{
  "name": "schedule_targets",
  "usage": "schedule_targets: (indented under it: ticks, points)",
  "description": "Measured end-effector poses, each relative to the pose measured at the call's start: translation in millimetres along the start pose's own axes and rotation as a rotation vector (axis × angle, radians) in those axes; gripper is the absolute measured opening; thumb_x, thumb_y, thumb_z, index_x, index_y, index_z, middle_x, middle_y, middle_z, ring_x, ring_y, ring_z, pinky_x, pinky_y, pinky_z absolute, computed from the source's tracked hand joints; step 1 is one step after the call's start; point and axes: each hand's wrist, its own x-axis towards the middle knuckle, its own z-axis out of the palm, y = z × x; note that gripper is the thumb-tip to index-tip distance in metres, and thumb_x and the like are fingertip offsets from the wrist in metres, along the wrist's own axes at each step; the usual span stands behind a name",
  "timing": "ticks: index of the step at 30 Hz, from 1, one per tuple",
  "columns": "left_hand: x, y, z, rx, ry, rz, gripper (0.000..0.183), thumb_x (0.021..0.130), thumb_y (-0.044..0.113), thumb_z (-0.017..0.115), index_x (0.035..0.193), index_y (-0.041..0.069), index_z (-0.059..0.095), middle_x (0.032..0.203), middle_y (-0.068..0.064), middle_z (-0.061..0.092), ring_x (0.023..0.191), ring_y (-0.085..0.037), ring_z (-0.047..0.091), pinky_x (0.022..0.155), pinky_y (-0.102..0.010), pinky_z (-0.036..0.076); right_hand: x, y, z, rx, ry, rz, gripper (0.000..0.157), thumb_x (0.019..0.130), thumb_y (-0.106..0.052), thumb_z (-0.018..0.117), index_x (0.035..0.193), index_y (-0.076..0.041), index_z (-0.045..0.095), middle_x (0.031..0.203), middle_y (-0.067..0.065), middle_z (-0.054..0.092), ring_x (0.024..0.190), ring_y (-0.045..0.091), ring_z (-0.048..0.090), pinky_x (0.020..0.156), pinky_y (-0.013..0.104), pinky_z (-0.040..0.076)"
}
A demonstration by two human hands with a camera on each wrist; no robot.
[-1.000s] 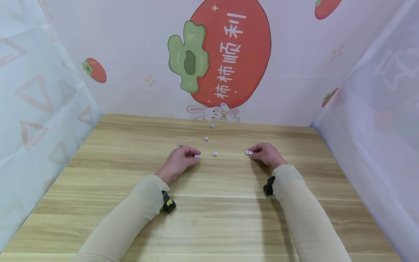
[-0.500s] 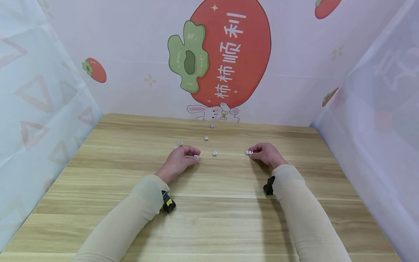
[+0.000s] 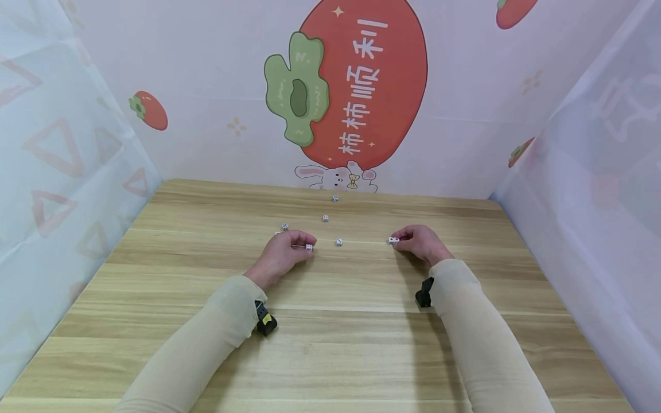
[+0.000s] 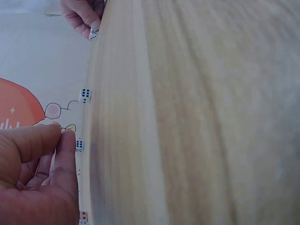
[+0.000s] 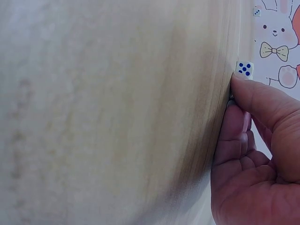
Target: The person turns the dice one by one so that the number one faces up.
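Note:
My left hand (image 3: 283, 255) pinches a small white die (image 3: 309, 248) between thumb and fingertips, left of the middle of the table. In the left wrist view its fingertips meet and the held die does not show. Farther right, my right hand (image 3: 420, 244) holds another white die (image 3: 393, 241) at its fingertips, low over the wood. Blue dots show on that die (image 5: 244, 69) in the right wrist view, against the thumb tip. A loose die (image 3: 339, 242) rests between the two hands. Behind the left hand sits one more die (image 3: 285, 227).
Two other dice, one (image 3: 325, 218) in the middle and one (image 3: 335, 198) near the back edge, lie on the wooden table (image 3: 330, 344). A further white bit (image 3: 277, 233) is mostly hidden by the left hand. Printed cloth walls (image 3: 206, 143) enclose the back and sides.
The die in my left hand shows a different face in each frame, so it has turned in the fingers. Both hands stay in place, and the loose dice have not moved.

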Motion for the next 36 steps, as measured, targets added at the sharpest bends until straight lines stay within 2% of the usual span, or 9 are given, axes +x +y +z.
schedule_targets:
  ticks: [10,21,30,36]
  points:
    - [-0.9,0.6,0.1,0.018,0.012,-0.013,0.026,0.094,0.002,0.074,0.12,0.005,0.072,0.117,-0.009,0.072,0.103,-0.019,0.066,0.088,-0.031,0.055,1.1,0.3,-0.3,0.001,-0.007,0.002,0.028,0.098,-0.017,0.073,0.125,-0.007,0.071,0.125,0.014,0.067,0.11,0.027,0.056,0.105,0.044,0.044]
    - [-0.9,-0.3,0.7,0.029,0.019,0.016,0.025,0.094,0.0,0.073,0.119,0.001,0.07,0.115,-0.011,0.072,0.1,-0.018,0.065,0.085,-0.028,0.054,0.4,1.5,-0.3,0.011,-0.007,0.003,0.028,0.099,-0.017,0.073,0.125,-0.007,0.071,0.126,0.014,0.067,0.109,0.027,0.055,0.104,0.043,0.044]
    - [-1.9,0.5,0.0,0.032,0.011,0.021,0.024,0.094,0.003,0.075,0.117,0.005,0.071,0.115,-0.011,0.07,0.097,-0.02,0.061,0.081,-0.028,0.052,0.1,1.8,-0.2,0.01,-0.006,-0.006,0.028,0.099,-0.016,0.072,0.125,-0.006,0.071,0.126,0.014,0.067,0.108,0.027,0.055,0.103,0.042,0.044]
    - [-1.0,0.0,0.4,0.026,0.017,0.012,0.026,0.093,0.004,0.076,0.118,0.005,0.071,0.114,-0.009,0.07,0.098,-0.019,0.065,0.082,-0.028,0.053,1.9,3.6,-0.4,-0.004,-0.004,-0.017,0.029,0.098,-0.016,0.073,0.125,-0.006,0.071,0.125,0.014,0.068,0.109,0.027,0.056,0.105,0.044,0.044]
